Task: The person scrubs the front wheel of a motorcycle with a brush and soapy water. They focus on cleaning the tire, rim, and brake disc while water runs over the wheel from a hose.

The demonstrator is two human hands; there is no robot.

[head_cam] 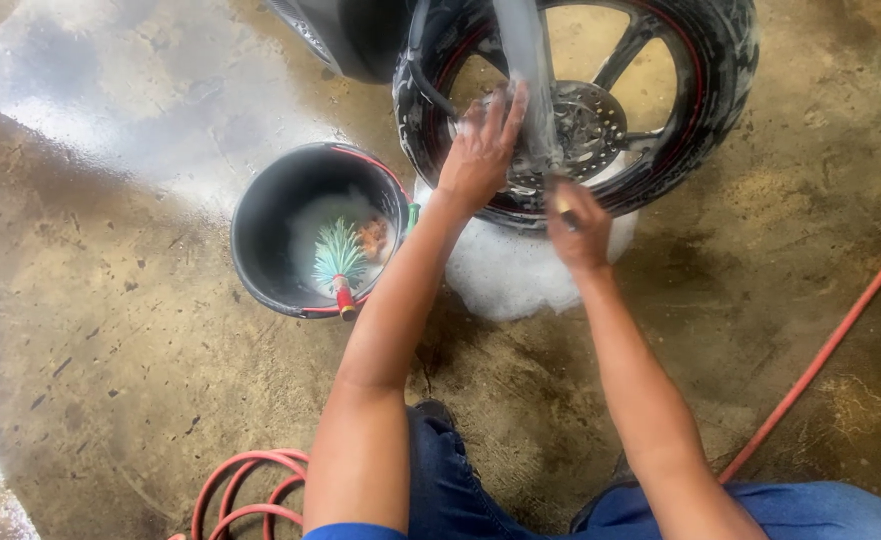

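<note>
Two bare hands work on the black motorcycle wheel with red rim stripe and soapy tyre (701,90) at upper centre of the frame. Left hand (481,150) lies flat with fingers spread against the rim and spokes; grip open, holding nothing, bracing. Right hand (579,228) sits just below the grey fork leg (526,70), grip closed around a small tool with a pale tip, likely a brush but too hidden to be sure. Silver drilled brake disc (589,125) sits at the hub, right of the fork.

White foam puddle (521,270) lies under the tyre on the wet concrete floor (111,330). Black round plastic bucket (311,225) stands just left of the wheel, with suds and a green-bristled brush with red handle (341,262) propped inside. Red hose (821,350) runs diagonally at right; another length is coiled at bottom left.

Judgement: scrubbing goes best with the left hand holding the wheel steady, short strokes around the hub and spoke roots, bristles kept wet, and fingers clear of the disc edge.
</note>
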